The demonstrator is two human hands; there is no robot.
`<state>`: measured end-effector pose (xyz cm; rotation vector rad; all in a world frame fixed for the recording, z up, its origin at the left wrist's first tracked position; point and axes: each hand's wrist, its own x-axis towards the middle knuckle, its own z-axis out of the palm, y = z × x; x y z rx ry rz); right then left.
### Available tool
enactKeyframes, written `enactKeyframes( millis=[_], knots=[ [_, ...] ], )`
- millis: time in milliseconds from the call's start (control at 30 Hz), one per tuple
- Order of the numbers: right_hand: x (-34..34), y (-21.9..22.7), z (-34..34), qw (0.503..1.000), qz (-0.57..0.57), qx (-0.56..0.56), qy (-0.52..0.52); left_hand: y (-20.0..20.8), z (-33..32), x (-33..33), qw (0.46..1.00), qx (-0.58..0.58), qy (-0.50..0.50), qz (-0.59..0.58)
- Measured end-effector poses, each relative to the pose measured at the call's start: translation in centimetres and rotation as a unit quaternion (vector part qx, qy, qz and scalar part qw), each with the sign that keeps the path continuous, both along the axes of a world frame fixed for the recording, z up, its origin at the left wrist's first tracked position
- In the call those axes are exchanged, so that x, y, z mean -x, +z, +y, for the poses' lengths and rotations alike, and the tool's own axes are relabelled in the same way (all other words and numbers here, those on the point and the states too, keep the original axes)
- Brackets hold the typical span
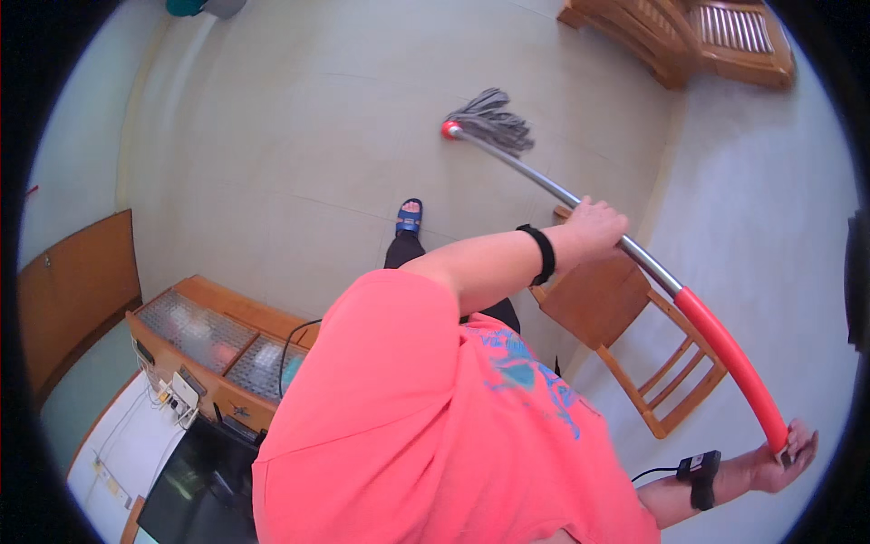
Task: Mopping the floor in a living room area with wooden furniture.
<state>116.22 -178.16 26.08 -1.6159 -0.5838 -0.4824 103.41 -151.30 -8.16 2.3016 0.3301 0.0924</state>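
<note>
A mop with a steel and red pole (pixel 725 349) slants across the view from the right up to its grey strand head (pixel 494 116), which is spread on the floor tiles. My left hand (pixel 594 227) is closed around the steel part of the pole, roughly midway along it. Farther down at the right, my right hand (pixel 787 461) grips the end of the red sleeve, its fingers partly turned away from view. A red joint (pixel 450 130) links pole and strands. Black bands circle both wrists, and the right one carries a small black device (pixel 699 466).
A wooden chair (pixel 598 299) stands beside the pole, below my left hand. More wooden furniture (pixel 666 41) is at the far right by the wall. On the left are a wooden cabinet (pixel 195 290), a dark screen (pixel 199 490) and a wooden panel (pixel 82 299). My sandalled foot (pixel 410 216) rests on the tiles.
</note>
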Motion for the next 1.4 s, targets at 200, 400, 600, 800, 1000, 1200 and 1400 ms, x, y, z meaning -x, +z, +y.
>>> enactKeyframes(
  millis=[200, 400, 600, 800, 1000, 1200, 1400],
  knots=[
    [2.5, -5.3, 9.9, 0.967, 0.153, 0.043, 0.198, -4.0, 11.4, 13.8, 0.989, -0.062, 0.121, 0.054],
    [17.8, -17.1, 31.5, 0.779, 0.366, 0.242, 0.448, -16.9, 26.1, 38.4, 0.936, -0.184, 0.279, 0.106],
    [25.5, -21.4, 38.9, 0.587, 0.411, 0.302, 0.629, -12.1, 35.9, 50.0, 0.877, -0.114, 0.212, 0.415],
    [20.5, -17.4, 38.0, 0.698, 0.374, 0.239, 0.562, -6.6, 36.8, 43.5, 0.901, -0.191, 0.256, 0.292],
    [16.6, -11.2, 28.5, 0.814, 0.36, 0.123, 0.438, -6.2, 30.9, 31.1, 0.942, -0.184, 0.248, 0.131],
    [17.7, -4.1, 18.7, 0.913, 0.144, 0.172, 0.34, -7.1, 21.3, 16.7, 0.981, -0.065, 0.161, 0.089],
    [18.7, -0.9, 10.0, 0.94, 0.011, 0.219, 0.262, -3.6, 13.1, 7.2, 0.995, -0.045, 0.081, 0.046]
  ],
)
